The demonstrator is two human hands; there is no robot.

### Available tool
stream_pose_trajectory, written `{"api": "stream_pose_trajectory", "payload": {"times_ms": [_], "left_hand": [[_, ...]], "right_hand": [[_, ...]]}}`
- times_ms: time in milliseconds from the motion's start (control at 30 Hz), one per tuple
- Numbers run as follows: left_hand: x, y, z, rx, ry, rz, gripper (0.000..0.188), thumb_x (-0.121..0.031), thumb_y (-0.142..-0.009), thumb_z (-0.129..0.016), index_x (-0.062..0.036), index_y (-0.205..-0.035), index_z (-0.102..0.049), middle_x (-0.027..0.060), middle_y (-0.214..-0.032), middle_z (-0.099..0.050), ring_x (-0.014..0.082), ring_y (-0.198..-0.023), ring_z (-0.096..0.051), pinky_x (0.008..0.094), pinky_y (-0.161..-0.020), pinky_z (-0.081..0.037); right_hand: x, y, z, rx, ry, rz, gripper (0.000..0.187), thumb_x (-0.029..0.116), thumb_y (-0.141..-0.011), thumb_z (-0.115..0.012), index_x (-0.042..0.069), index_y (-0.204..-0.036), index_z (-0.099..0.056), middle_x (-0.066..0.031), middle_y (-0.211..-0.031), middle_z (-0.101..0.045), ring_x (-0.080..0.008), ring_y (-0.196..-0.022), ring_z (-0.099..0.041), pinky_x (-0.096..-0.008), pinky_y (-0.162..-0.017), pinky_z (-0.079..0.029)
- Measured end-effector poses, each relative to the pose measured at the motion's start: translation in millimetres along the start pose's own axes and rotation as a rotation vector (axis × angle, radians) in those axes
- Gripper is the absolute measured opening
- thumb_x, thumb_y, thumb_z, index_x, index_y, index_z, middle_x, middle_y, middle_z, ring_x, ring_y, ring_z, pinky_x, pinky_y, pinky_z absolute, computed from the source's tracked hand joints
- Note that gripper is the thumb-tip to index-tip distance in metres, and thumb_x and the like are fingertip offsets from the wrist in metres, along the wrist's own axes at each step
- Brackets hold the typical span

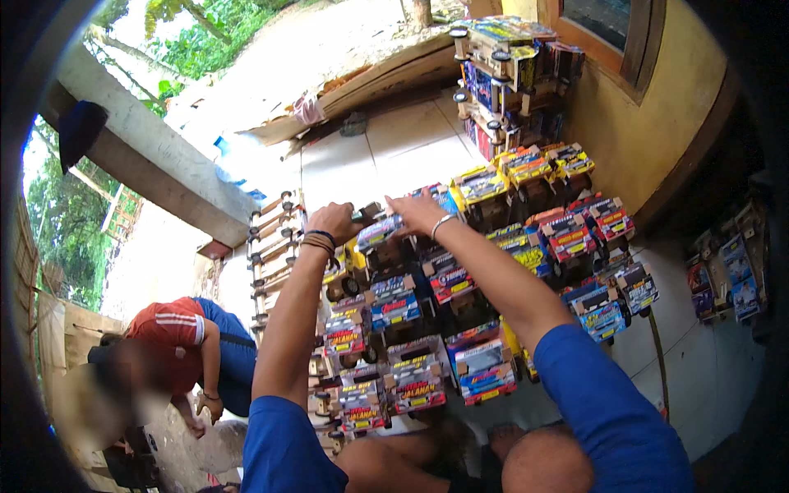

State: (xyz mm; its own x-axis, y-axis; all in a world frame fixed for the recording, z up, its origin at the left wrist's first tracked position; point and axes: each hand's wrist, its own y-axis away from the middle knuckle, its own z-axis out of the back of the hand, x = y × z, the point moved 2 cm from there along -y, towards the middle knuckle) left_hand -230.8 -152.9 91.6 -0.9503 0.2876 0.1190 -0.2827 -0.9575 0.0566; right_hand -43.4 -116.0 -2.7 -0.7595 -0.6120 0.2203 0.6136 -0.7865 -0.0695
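Both arms reach forward over rows of wooden toy trucks with brightly printed sides. Between my hands is one toy truck (pixel 380 233) with a pale blue and purple side panel. My left hand (pixel 331 222) is closed at its left end, the fingertips partly hidden. My right hand (pixel 417 215) grips its right end, thumb and fingers bent over the top. Close to my right hand stands a toy truck with a light blue side (pixel 445 199). Nearer to me are a red and blue truck (pixel 395 302) and a red and black one (pixel 449 277).
Bare wooden truck frames with black wheels (pixel 275 255) line the left side. More trucks are stacked (pixel 509 82) by the yellow wall (pixel 682 107). Another person in a red shirt (pixel 168 341) bends down at the left. A few trucks (pixel 740 275) stand far right.
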Motion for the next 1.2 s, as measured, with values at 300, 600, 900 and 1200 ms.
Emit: {"api": "stream_pose_trajectory", "payload": {"times_ms": [300,600,900,1200], "left_hand": [[-16.1,118.5,49.0,-0.231,0.417,0.189,0.054,-0.054,-0.087,-0.064,-0.0033,-0.105,-0.065,0.0251,-0.085,-0.07,0.0413,-0.083,-0.069,0.0484,-0.075,-0.053],[-102.6,183.5,60.8,0.048,1.587,0.441,0.033,-0.034,-0.101,-0.047,-0.0055,-0.109,-0.061,0.0073,-0.098,-0.066,0.0185,-0.081,-0.067,0.0346,-0.071,-0.058],[-157.6,163.7,104.9,0.271,1.999,0.117,0.046,-0.045,-0.104,-0.044,-0.0034,-0.118,-0.058,0.0118,-0.097,-0.071,0.0244,-0.079,-0.072,0.0382,-0.066,-0.064],[-133.1,165.2,111.3,0.072,2.081,0.278,0.048,-0.05,-0.104,-0.041,-0.0088,-0.124,-0.054,0.0153,-0.108,-0.066,0.0299,-0.091,-0.07,0.0403,-0.073,-0.063]], "right_hand": [[-16.7,60.4,67.5,-0.146,0.075,-0.013,0.085,0.069,-0.079,-0.063,0.014,-0.142,-0.047,-0.0072,-0.134,-0.058,-0.0225,-0.118,-0.058,-0.0485,-0.099,-0.036],[-24.6,197.2,221.9,-0.096,0.477,0.043,0.073,0.062,-0.085,-0.062,0.015,-0.14,-0.05,-0.0128,-0.133,-0.057,-0.0307,-0.123,-0.056,-0.057,-0.109,-0.03],[5.8,308.7,349.2,0.004,0.689,0.031,0.066,0.059,-0.085,-0.065,0.017,-0.134,-0.055,-0.0118,-0.113,-0.064,-0.0315,-0.112,-0.061,-0.0545,-0.108,-0.029],[-8.1,257.1,313.8,0.231,0.593,0.067,0.075,0.066,-0.078,-0.068,0.011,-0.128,-0.059,-0.0152,-0.116,-0.068,-0.0323,-0.109,-0.065,-0.0577,-0.092,-0.041]]}}
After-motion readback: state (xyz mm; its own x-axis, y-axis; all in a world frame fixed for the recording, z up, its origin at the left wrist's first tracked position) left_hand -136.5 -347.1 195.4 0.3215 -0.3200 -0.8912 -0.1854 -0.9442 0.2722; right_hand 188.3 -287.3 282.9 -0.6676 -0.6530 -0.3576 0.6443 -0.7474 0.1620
